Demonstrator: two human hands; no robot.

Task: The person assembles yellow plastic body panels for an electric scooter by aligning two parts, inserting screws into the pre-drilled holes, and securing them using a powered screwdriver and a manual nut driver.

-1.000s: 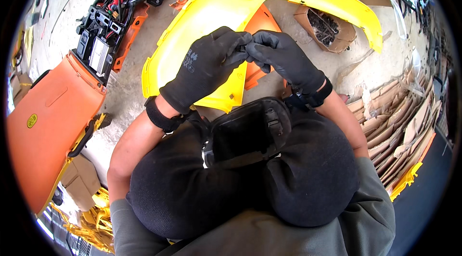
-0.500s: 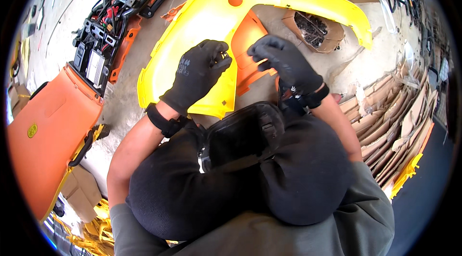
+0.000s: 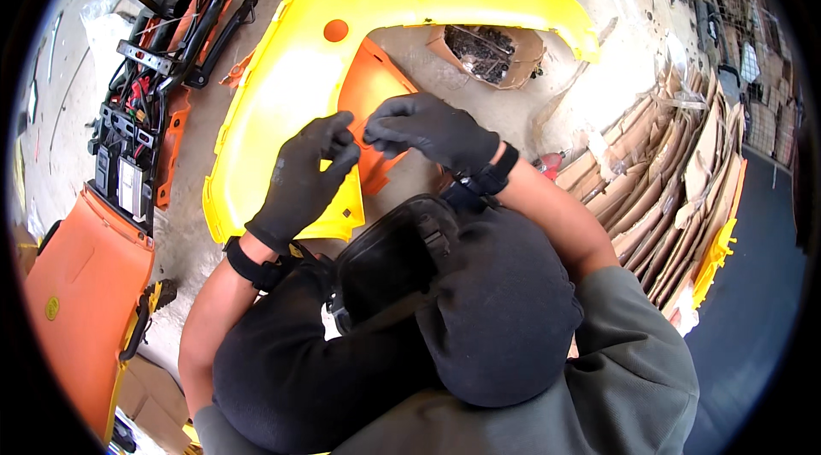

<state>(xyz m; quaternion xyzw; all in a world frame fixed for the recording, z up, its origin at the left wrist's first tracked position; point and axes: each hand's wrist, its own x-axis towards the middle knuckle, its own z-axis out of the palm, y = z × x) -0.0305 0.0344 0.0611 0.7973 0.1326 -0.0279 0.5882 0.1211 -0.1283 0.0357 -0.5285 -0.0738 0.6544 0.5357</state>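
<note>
Yellow body panel point(image 3: 269, 91) sits at eleven o'clock, presumably for reach; left hand point(image 3: 299, 177) half-open, seemingly empty; right hand point(image 3: 438, 130) bunched, contents unclear.

"Where can your right hand point(image 3: 436, 130) pass?"
"Rightward, over the concrete floor point(image 3: 513, 117) between the open carton point(image 3: 525, 64) and the stacked flattened cardboard point(image 3: 671, 177)."
"And what hems you in?"
"The yellow body panel point(image 3: 286, 83) beyond your left hand point(image 3: 304, 177), and the open black bag point(image 3: 385, 262) by your knees point(image 3: 505, 301)."

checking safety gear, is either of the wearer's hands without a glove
No, the left hand and the right hand are both covered by dark gloves reaching to the wrists.
</note>
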